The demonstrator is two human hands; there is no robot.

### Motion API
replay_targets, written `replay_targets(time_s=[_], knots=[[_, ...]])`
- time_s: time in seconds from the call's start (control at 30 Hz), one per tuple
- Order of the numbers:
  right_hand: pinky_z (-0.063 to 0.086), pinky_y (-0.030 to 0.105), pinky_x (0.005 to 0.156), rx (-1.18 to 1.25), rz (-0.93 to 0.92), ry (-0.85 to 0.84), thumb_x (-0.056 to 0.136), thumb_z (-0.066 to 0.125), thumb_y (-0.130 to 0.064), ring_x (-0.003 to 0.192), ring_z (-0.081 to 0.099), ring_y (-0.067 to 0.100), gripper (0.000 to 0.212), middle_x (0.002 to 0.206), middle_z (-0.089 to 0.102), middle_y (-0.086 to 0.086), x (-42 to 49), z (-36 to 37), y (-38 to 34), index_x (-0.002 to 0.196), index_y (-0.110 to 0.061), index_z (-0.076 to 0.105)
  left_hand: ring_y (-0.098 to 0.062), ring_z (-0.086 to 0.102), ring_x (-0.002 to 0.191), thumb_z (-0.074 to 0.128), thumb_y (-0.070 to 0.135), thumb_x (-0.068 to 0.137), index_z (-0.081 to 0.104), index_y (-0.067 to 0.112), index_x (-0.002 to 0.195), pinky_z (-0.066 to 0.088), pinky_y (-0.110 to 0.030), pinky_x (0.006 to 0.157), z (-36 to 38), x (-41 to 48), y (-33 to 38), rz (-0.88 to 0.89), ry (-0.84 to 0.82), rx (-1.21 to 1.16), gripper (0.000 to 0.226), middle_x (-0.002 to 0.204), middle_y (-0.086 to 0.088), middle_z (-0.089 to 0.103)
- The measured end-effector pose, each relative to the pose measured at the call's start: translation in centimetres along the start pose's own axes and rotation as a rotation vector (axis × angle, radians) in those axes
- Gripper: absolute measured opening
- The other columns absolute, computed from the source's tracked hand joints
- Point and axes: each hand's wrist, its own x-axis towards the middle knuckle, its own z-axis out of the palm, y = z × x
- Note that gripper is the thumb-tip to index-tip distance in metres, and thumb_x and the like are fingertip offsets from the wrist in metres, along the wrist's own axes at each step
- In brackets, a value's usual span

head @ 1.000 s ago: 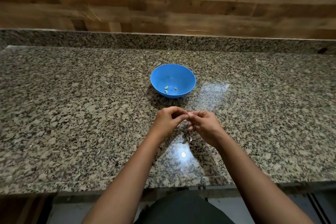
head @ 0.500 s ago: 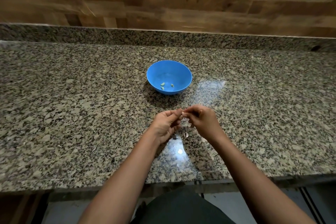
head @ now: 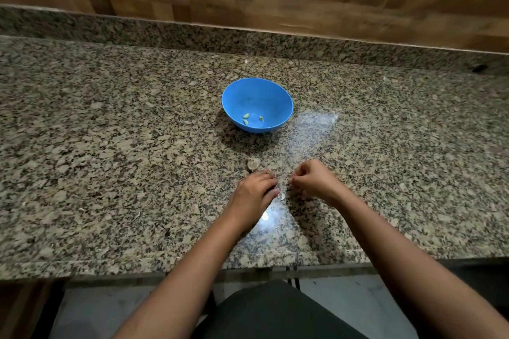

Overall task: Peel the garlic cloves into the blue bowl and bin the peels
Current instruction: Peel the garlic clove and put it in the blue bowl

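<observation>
The hands have come apart and dropped to the table since a moment ago, when they were pinched together in the air over one clove. The left hand now lies low on the speckled granite table, fingers curled downward over something I cannot make out, so whether it grips anything I cannot tell. The right hand is loosely clenched, fingertips pinched as if on a scrap of peel — too small to confirm. That split suggests one clove is finished or a new one is being sought.

Just beyond the left hand sits a small round, pale papery lump, likely the remaining garlic head. The blue bowl — smooth, glossy plastic, round and deep — stands farther off, well apart from both hands, with three small pale-green peeled cloves lying at its bottom. Thin whitish flakes lie between the hands on the polished stone; they look like peels not yet binned. No bin is in view.
</observation>
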Motion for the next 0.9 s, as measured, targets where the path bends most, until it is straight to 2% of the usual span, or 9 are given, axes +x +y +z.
replay_targets(time_s=[0.07, 0.23, 0.4, 0.5, 0.6, 0.7, 0.77, 0.83, 0.9], knots=[[0.042, 0.021, 0.046, 0.048, -0.004, -0.002, 0.088, 0.058, -0.003, 0.048, 0.052, 0.009, 0.011, 0.064, 0.059, 0.004, 0.1, -0.1, -0.1, 0.077, -0.001, 0.059, -0.014, 0.038, 0.134, 0.05, 0.029, 0.096, 0.056, 0.014, 0.129, 0.015, -0.019, 0.109, 0.4, -0.2, -0.4, 0.035, 0.025, 0.026, 0.037, 0.138, -0.002, 0.051], [0.046, 0.021, 0.048, 0.218, 0.002, 0.08, 0.085, 0.063, -0.008, 0.055, 0.054, 0.011, 0.01, 0.075, 0.062, 0.006, -0.8, -0.8, 1.1, 0.091, -0.002, 0.059, -0.015, 0.042, 0.13, 0.053, 0.027, 0.095, 0.06, 0.012, 0.124, 0.021, -0.023, 0.11, 0.5, -0.1, -0.7, 0.054, 0.063, -0.01, 0.033, 0.133, -0.003, 0.055], [0.048, 0.018, 0.054, 0.034, -0.021, 0.043, 0.081, 0.068, -0.012, 0.072, 0.062, 0.012, 0.018, 0.086, 0.064, 0.004, -1.4, -0.2, 1.0, 0.097, -0.009, 0.06, -0.016, 0.043, 0.13, 0.053, 0.029, 0.094, 0.06, 0.012, 0.123, 0.028, -0.032, 0.113, 0.7, -0.1, -0.8, 0.058, 0.061, 0.009, 0.034, 0.133, -0.003, 0.056], [0.052, 0.02, 0.067, -0.168, -0.078, 0.092, 0.082, 0.069, -0.015, 0.083, 0.062, 0.014, 0.016, 0.092, 0.063, 0.0, -1.4, 0.8, 0.4, 0.096, -0.011, 0.062, -0.015, 0.042, 0.131, 0.052, 0.03, 0.095, 0.06, 0.013, 0.124, 0.029, -0.035, 0.113, 0.7, -0.2, -0.8, 0.051, 0.056, 0.008, 0.035, 0.134, -0.002, 0.055], [0.041, 0.013, 0.064, -0.389, -0.142, 0.117, 0.088, 0.062, -0.013, 0.082, 0.055, 0.011, 0.009, 0.091, 0.06, 0.0, -1.5, 1.3, -0.4, 0.095, -0.008, 0.063, -0.015, 0.041, 0.131, 0.052, 0.03, 0.095, 0.06, 0.013, 0.123, 0.028, -0.035, 0.113, 0.7, -0.2, -0.8, 0.046, 0.055, 0.002, 0.034, 0.134, -0.001, 0.055], [0.039, 0.02, 0.067, -0.481, -0.142, 0.109, 0.087, 0.061, -0.011, 0.082, 0.052, 0.013, 0.011, 0.093, 0.06, 0.004, -1.3, 1.4, -1.1, 0.097, -0.006, 0.061, -0.015, 0.04, 0.132, 0.052, 0.031, 0.095, 0.06, 0.014, 0.124, 0.027, -0.035, 0.113, 0.6, -0.2, -0.7, 0.033, 0.044, -0.001, 0.035, 0.134, -0.001, 0.054], [0.044, 0.025, 0.068, -0.405, -0.128, 0.111, 0.085, 0.062, -0.008, 0.082, 0.054, 0.015, 0.01, 0.091, 0.06, 0.004, -1.2, 1.4, -1.1, 0.095, -0.006, 0.06, -0.014, 0.04, 0.132, 0.052, 0.032, 0.094, 0.06, 0.015, 0.124, 0.028, -0.036, 0.113, 0.5, -0.4, -0.6, 0.033, 0.033, -0.006, 0.035, 0.134, -0.001, 0.055], [0.052, 0.03, 0.071, -0.158, -0.095, 0.089, 0.085, 0.062, -0.005, 0.079, 0.059, 0.017, 0.007, 0.088, 0.063, 0.006, -1.2, 1.4, -0.6, 0.091, -0.005, 0.06, -0.013, 0.042, 0.129, 0.054, 0.031, 0.093, 0.059, 0.015, 0.125, 0.03, -0.033, 0.112, 0.2, -0.4, -0.3, 0.021, 0.035, -0.052, 0.036, 0.132, 0.0, 0.056], [0.052, 0.03, 0.067, 0.139, -0.072, 0.03, 0.085, 0.062, -0.002, 0.069, 0.06, 0.016, 0.003, 0.081, 0.064, 0.009, -1.5, 1.3, -0.3, 0.087, -0.004, 0.06, -0.009, 0.052, 0.116, 0.059, 0.025, 0.091, 0.061, 0.015, 0.122, 0.039, -0.024, 0.103, -0.6, -0.3, 0.3, -0.037, 0.063, -0.195, 0.032, 0.123, -0.001, 0.061]])
